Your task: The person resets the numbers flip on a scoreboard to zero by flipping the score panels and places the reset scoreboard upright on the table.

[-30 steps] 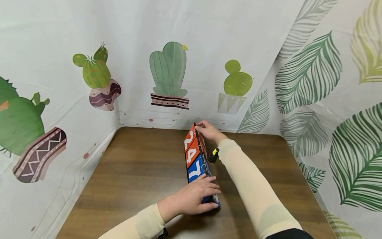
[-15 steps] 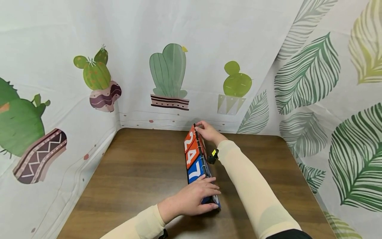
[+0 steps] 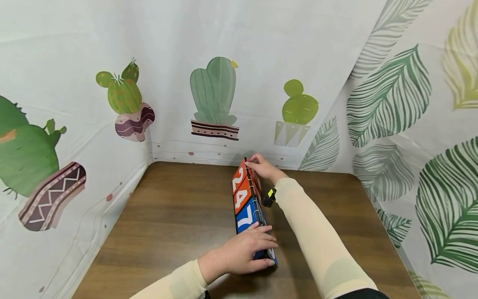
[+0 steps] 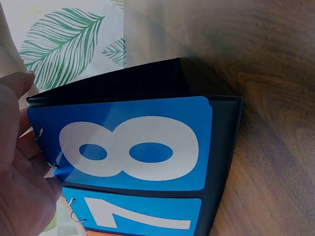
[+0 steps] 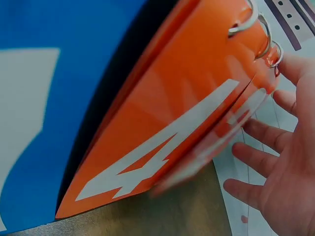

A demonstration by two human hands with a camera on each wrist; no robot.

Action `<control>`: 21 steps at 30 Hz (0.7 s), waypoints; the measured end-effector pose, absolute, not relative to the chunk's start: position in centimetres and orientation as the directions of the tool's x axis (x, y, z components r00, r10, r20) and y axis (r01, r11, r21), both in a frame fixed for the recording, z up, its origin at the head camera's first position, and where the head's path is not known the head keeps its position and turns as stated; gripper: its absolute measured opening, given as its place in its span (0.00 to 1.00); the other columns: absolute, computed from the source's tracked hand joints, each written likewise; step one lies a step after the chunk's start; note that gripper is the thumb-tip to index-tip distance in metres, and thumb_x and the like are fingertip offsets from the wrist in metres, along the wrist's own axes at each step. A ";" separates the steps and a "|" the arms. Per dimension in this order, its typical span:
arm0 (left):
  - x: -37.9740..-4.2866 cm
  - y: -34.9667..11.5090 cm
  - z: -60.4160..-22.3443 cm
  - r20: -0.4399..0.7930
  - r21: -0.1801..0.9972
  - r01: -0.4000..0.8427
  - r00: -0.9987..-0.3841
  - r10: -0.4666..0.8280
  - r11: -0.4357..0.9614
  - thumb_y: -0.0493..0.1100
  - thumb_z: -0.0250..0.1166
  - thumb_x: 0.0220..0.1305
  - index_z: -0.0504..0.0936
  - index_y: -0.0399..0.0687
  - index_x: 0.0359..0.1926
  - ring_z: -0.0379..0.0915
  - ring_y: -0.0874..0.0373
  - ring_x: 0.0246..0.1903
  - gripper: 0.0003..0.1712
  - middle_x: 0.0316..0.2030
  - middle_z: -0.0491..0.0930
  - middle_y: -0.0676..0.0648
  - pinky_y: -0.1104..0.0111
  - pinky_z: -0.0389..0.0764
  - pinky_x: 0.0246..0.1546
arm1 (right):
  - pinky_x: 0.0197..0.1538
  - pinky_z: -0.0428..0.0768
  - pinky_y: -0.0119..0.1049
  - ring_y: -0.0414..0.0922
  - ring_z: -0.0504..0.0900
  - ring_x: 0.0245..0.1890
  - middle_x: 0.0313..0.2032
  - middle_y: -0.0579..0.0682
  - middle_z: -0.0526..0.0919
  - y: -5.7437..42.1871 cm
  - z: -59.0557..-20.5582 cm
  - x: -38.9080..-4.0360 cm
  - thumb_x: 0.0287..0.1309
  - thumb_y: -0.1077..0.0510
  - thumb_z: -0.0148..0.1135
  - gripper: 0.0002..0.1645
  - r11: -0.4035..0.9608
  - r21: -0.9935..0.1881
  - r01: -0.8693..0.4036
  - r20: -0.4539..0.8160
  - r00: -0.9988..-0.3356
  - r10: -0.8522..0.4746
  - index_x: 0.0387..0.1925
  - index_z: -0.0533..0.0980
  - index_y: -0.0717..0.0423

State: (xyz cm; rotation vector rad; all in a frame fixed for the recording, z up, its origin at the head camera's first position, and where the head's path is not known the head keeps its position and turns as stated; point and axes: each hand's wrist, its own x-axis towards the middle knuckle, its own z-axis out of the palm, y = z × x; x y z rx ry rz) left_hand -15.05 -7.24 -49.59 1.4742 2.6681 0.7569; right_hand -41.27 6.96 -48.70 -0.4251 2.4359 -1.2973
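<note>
A tabletop flip scoreboard (image 3: pixel 242 195) stands like a tent on the table, with orange and blue number cards on metal rings. My left hand (image 3: pixel 250 249) holds its near end, fingers over the ring spine and thumb at the end. In the left wrist view, a blue card with an 8 (image 4: pixel 113 113) faces out beside that hand. At the far end, my right hand (image 3: pixel 265 169) pinches the top edge by the spine. The right wrist view has an orange card with a 4 (image 5: pixel 162 103) and a blurred, tilted orange card (image 5: pixel 216 142) near the fingers; the thumb is hidden there.
The brown wooden table (image 3: pixel 168 207) extends around the scoreboard. White cloth (image 3: pixel 168 33) with printed cacti hangs behind it, and leaf-patterned cloth (image 3: pixel 388 99) hangs on the right.
The whole head view has shifted slightly. Both hands keep their places on the scoreboard, which stands as before.
</note>
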 end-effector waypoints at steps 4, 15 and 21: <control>-15.0 -7.2 -49.6 0.229 0.413 0.795 -0.563 0.794 0.445 0.63 0.55 0.76 0.81 0.59 0.63 0.61 0.58 0.77 0.25 0.62 0.82 0.58 0.45 0.59 0.78 | 0.55 0.75 0.47 0.55 0.76 0.52 0.56 0.61 0.75 7.4 -49.1 -41.5 0.71 0.35 0.56 0.27 0.529 -0.844 -0.084 -0.167 -0.897 -0.409 0.54 0.65 0.51; -14.9 -7.2 -49.7 0.220 0.424 0.790 -0.565 0.795 0.443 0.64 0.54 0.76 0.81 0.60 0.64 0.61 0.58 0.77 0.25 0.63 0.81 0.59 0.45 0.59 0.78 | 0.31 0.78 0.38 0.49 0.77 0.32 0.41 0.56 0.77 10.0 -51.9 -41.2 0.62 0.20 0.54 0.40 0.649 -0.760 -0.020 -0.206 -0.940 -0.270 0.45 0.70 0.53; -14.9 -7.2 -49.6 0.215 0.440 0.779 -0.574 0.790 0.447 0.62 0.56 0.76 0.81 0.60 0.63 0.62 0.58 0.76 0.24 0.62 0.81 0.59 0.44 0.59 0.78 | 0.37 0.81 0.41 0.50 0.77 0.37 0.43 0.56 0.76 10.9 -51.9 -40.8 0.57 0.23 0.62 0.42 0.681 -0.728 0.084 -0.274 -0.945 -0.176 0.47 0.72 0.56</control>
